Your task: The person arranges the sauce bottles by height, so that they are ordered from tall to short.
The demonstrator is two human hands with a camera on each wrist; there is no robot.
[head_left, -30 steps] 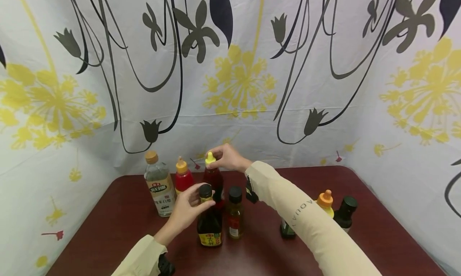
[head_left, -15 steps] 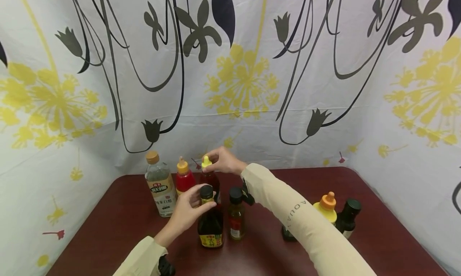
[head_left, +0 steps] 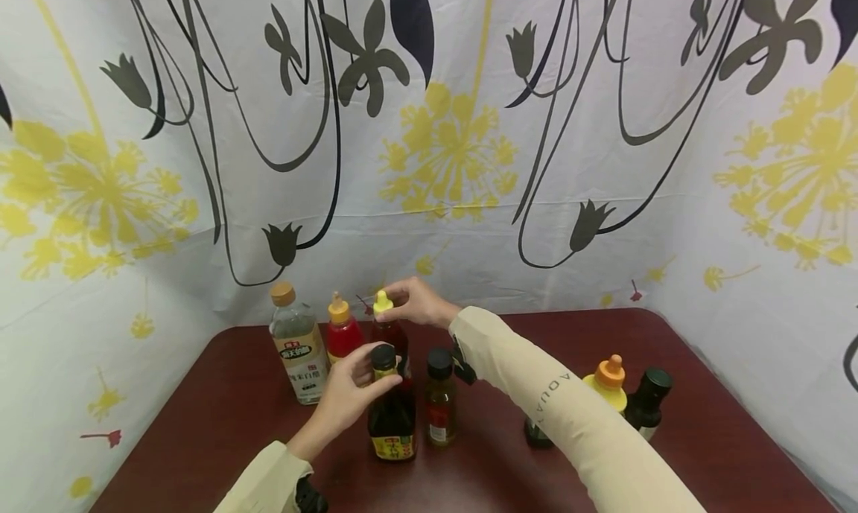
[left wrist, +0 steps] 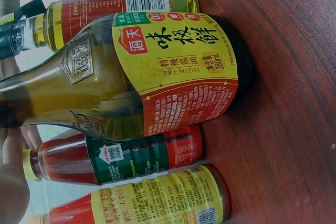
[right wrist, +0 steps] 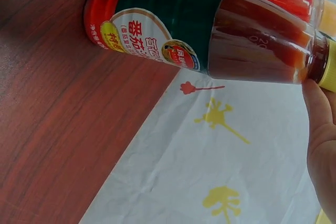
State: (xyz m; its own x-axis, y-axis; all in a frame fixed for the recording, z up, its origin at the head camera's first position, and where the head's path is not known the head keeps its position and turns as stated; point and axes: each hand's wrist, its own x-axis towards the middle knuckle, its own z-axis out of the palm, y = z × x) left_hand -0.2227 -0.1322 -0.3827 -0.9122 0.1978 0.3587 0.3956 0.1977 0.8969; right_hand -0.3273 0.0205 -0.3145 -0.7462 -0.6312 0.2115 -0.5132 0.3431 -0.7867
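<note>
Around the lower centre of the head view, the left hand [head_left: 345,390] curls its fingers about the neck of a dark soy sauce bottle [head_left: 392,424], thumb across the front. The glass is smooth, with embossed characters on its sloping shoulders and a yellow label below. Slightly above, the right hand [head_left: 418,303] pinches the yellow cap of a red sauce bottle [head_left: 395,338], which stands upright behind the soy sauce; its transparent shoulder tapers above a ribbed dark-green wrap. Just left of it is a plump red squeeze bottle [head_left: 344,339] with a pointed nozzle, then a clear bottle [head_left: 299,357] with a tan cap. Right of the soy sauce stands a small black-capped bottle [head_left: 439,412] of yellowish liquid.

At lower right, a yellow squeeze bottle [head_left: 603,390] and a green-capped dark bottle [head_left: 646,405] show past the beige right sleeve [head_left: 553,397]. Between the two groups the streaked reddish-brown surface [head_left: 489,461] is visible, running toward the frame's bottom; its rounded far corners meet creased, flower-printed cloth [head_left: 462,252].
</note>
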